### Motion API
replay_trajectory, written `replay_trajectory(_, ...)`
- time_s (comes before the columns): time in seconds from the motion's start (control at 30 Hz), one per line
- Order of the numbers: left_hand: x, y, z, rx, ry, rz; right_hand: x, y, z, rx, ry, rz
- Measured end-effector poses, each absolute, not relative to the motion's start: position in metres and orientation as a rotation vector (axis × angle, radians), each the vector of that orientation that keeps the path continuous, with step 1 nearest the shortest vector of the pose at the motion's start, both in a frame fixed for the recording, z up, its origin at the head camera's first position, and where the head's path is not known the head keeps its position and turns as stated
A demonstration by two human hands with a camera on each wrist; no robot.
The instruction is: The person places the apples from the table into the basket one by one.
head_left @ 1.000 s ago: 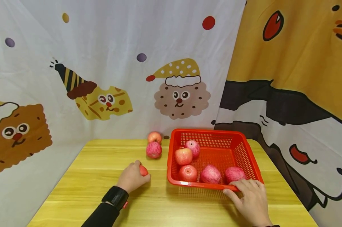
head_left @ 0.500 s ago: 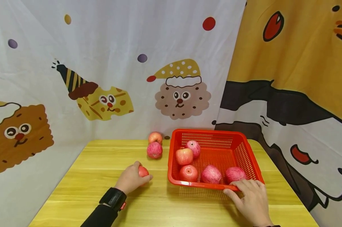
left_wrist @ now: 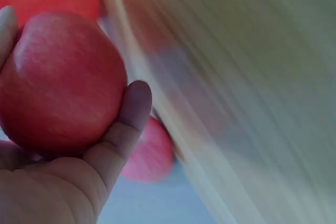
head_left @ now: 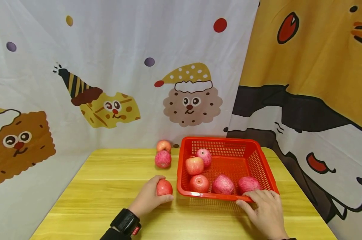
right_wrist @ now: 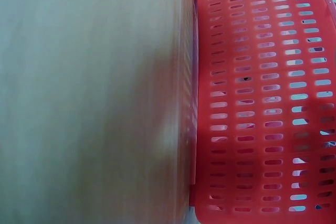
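Observation:
In the head view my left hand (head_left: 147, 199) holds a red apple (head_left: 164, 187) just left of the red plastic basket (head_left: 228, 197). The left wrist view shows that apple (left_wrist: 63, 82) large, with the fingers and thumb around its sides; its far side is hidden. My right hand (head_left: 265, 211) grips the basket's near rim at the right corner, fingers over the edge and thumb outside. Several apples lie in the basket, among them a pink one (head_left: 223, 184) near the front and a paler one (head_left: 195, 165) at the left.
Left of the basket, a streaked pink apple (head_left: 163, 159) and a yellowish-red apple (head_left: 163, 146) sit together near the back of the wooden table (head_left: 108, 173). A cartoon-printed curtain (head_left: 123, 43) hangs behind. The slotted basket wall (right_wrist: 268, 98) fills the right wrist view's right side.
My left hand has moved right and slightly nearer with the apple, bringing it close to the basket. My right hand and the basket have stayed in place.

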State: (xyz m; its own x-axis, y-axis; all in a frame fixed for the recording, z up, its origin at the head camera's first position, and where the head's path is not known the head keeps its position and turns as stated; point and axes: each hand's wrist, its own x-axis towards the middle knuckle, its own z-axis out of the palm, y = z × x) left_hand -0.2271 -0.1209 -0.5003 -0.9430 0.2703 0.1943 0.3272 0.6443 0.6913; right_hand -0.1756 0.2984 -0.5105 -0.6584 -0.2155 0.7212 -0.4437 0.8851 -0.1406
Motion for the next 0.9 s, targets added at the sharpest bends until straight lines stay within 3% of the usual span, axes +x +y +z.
replay_trajectory(0.9,-0.181,-0.076,-0.509,-0.671,-2.696,-1.551,-0.177,0.298,-0.512,0.459,-2.298,0.399)
